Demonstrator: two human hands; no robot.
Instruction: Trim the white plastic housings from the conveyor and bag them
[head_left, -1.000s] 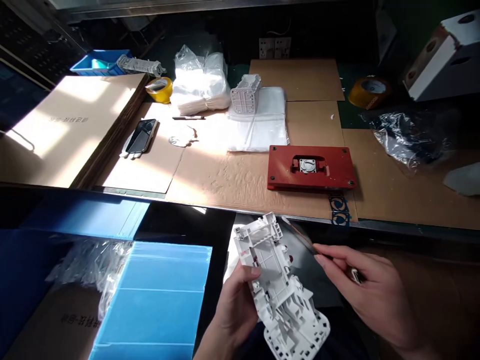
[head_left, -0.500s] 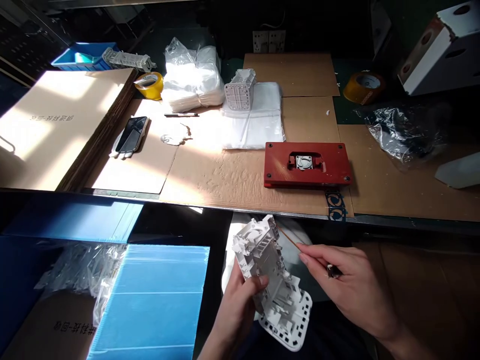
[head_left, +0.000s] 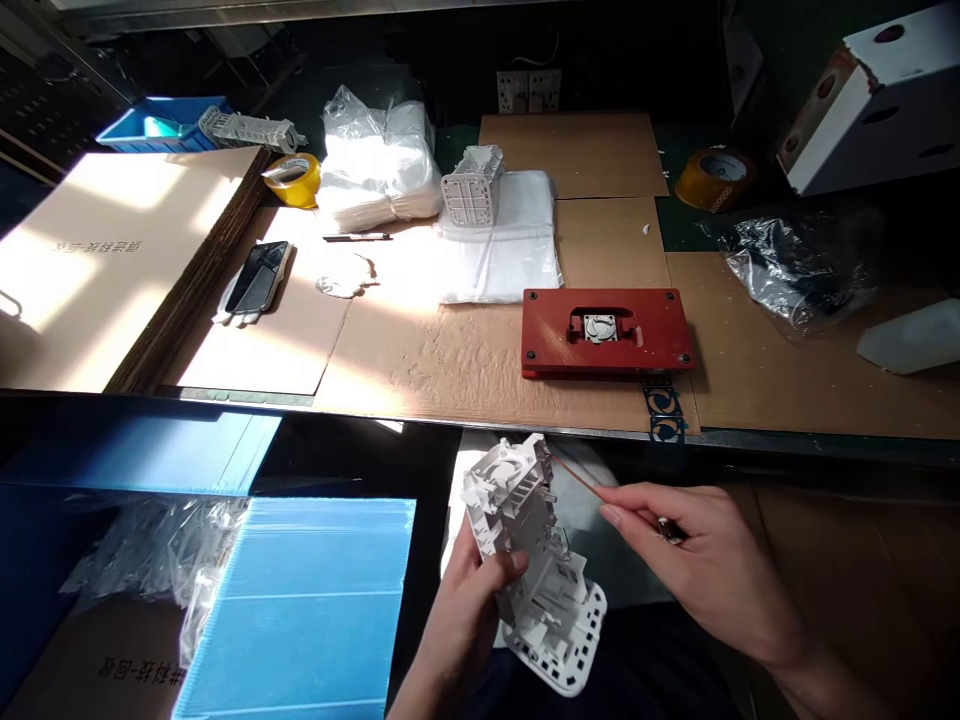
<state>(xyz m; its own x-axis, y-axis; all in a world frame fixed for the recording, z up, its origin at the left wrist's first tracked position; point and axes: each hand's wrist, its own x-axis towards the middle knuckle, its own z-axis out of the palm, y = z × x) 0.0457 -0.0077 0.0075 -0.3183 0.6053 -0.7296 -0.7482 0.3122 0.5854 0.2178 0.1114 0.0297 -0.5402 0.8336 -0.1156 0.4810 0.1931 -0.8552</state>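
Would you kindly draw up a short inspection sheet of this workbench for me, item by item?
Surface: cardboard sheets cover the bench, partly in strong sunlight.
Job's things: white moulded plastic part in hand; second white moulded part on a plastic bag; red fixture plate with a small part in its recess.
Clutter: phone, yellow tape roll, blue tray.
Hands: left hand grips the part; right hand pinches a thin pick, its tip close to the part.
Cables: thin wire above the wall sockets.
Surroundings: blue corrugated sheets below the bench edge; white box at upper right.
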